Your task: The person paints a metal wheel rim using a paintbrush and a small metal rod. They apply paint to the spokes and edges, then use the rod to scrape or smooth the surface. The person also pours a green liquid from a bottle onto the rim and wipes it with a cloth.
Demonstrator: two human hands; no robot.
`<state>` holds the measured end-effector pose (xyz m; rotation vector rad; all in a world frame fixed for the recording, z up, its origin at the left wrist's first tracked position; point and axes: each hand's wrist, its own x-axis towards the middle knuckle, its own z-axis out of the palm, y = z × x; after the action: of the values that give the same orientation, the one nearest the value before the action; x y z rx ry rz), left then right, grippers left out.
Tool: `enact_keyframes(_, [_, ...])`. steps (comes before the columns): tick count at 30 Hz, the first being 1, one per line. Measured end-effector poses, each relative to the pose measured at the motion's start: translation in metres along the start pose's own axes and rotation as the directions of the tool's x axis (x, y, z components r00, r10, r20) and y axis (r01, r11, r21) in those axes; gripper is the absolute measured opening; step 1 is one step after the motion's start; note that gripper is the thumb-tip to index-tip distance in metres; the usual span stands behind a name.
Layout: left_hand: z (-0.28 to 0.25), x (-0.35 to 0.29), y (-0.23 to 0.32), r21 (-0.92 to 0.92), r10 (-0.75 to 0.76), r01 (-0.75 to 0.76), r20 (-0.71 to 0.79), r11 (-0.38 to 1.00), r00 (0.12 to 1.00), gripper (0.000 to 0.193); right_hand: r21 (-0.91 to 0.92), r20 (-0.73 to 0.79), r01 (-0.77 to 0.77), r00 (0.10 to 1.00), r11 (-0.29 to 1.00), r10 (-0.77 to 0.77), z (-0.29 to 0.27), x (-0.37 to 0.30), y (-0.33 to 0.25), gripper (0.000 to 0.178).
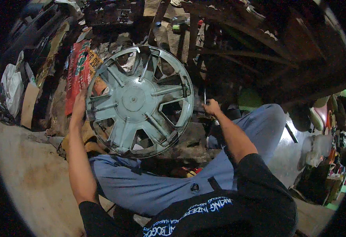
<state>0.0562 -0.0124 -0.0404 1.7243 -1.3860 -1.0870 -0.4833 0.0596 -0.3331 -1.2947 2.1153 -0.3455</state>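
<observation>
Two blue trouser legs (pixel 264 121) spread at three and eight o'clock. One grey wheel cover (pixel 133 99) sits at ten o'clock from the view's centre, one red banner (pixel 75 73) showing past its ten o'clock edge. One bottle (pixel 162 36) lies beyond its one o'clock edge. One left hand (pixel 78 108) clamps the rim at nine o'clock, fingertips hidden; one right hand (pixel 211 107), at three o'clock, closes round one thin metal rod (pixel 205 94).

red sheet (pixel 75 75), white bag (pixel 13 87) (plastic, perhaps)
</observation>
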Motion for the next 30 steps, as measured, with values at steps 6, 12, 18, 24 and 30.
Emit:
enact_keyframes(6, [-0.005, -0.009, 0.007, -0.006, -0.006, 0.006, -0.076, 1.0, 0.997, 0.071, -0.08, 0.026, -0.098, 0.995, 0.992, 0.101, 0.011, -0.017, 0.013, 0.045])
enact_keyframes(12, [0.017, -0.019, 0.038, 0.177, 0.098, -0.088, -0.049, 0.98, 0.994, 0.068, 0.121, -0.245, -0.307, 0.912, 0.944, 0.328, -0.025, -0.01, 0.001, 0.074])
enact_keyframes(18, [0.035, -0.019, 0.05, 0.214, 0.118, -0.114, -0.007, 0.97, 0.993, 0.068, 0.016, -0.726, -0.285, 0.656, 0.959, 0.207, -0.038, 0.028, 0.004, 0.072])
enact_keyframes(24, [0.042, -0.016, 0.05, 0.304, 0.126, -0.124, 0.012, 0.945, 0.992, 0.071, 0.088, -0.431, -0.217, 0.872, 0.972, 0.234, -0.039, 0.066, 0.019, 0.039])
enact_keyframes(30, [0.04, -0.016, 0.047, 0.344, 0.129, -0.112, -0.026, 0.932, 0.991, 0.07, 0.463, -0.474, -0.191, 0.771, 0.866, 0.424, -0.045, 0.057, 0.002, 0.069])
